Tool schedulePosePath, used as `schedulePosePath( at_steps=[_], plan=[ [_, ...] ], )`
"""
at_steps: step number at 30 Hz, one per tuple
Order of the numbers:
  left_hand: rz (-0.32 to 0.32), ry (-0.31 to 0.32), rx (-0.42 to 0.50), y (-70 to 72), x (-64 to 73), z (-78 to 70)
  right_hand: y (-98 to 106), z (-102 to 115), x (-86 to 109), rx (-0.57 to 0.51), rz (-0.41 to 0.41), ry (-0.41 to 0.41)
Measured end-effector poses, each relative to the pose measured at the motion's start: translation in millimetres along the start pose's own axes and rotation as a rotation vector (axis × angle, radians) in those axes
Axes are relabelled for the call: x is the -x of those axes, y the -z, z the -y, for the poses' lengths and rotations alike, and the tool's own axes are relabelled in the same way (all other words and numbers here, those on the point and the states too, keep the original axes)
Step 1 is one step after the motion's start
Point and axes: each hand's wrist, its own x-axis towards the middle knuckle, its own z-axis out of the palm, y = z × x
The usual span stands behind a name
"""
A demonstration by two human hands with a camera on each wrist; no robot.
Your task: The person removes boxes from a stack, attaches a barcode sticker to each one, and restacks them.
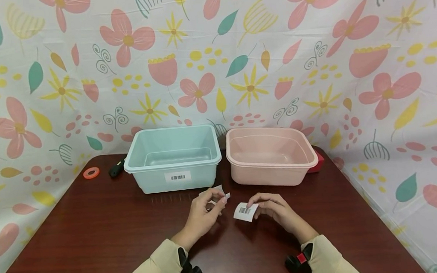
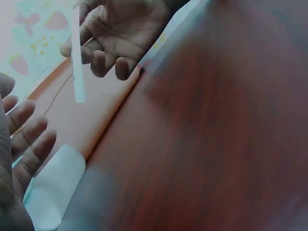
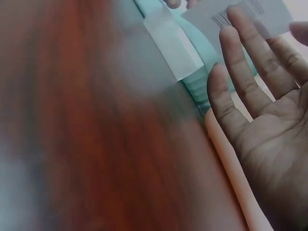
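My right hand pinches a white barcode label at its right edge, in front of the pink basin. In the left wrist view the barcode label shows almost edge-on between thumb and fingers. My left hand grips a piece of white paper near the front of the blue basin. This white paper hangs beside the blue basin in the right wrist view. The blue basin carries another barcode label on its front. The pink basin has none on the visible front.
Both basins stand side by side at the back of the dark wooden table. Left of them lie an orange ring and a black-handled tool. A red object is partly hidden behind the pink basin. A flowered cloth hangs behind.
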Motion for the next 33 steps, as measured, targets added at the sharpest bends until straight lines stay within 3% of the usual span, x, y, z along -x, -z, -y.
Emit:
schedulePosePath(
  at_steps=[3,5,10,13,18,23,30,33],
  plan=[
    [0.006,-0.037,0.039,-9.4,4.7,-2.4,-1,3,5.0,0.032,-0.009,0.014],
    [0.027,-0.025,0.067,-17.0,9.0,-3.2,0,3,8.7,0.054,-0.021,0.011],
    [0.155,0.128,0.156,-33.6,17.7,-6.0,5,5,16.5,0.079,-0.016,0.004],
    [0.185,0.207,0.191,-39.5,18.7,-6.4,5,6,17.3,0.078,0.008,0.005],
    [0.182,0.287,0.180,-45.2,17.8,-4.8,8,7,17.9,0.156,0.012,0.039],
    [0.156,0.352,0.218,-54.3,15.8,-2.2,16,8,22.1,0.293,-0.045,0.040],
    [0.085,0.371,0.201,-67.2,9.0,-5.4,28,10,25.1,0.391,-0.119,0.051],
    [0.062,0.364,0.168,-70.6,4.4,-3.1,34,8,27.0,0.402,-0.190,0.018]
  ],
)
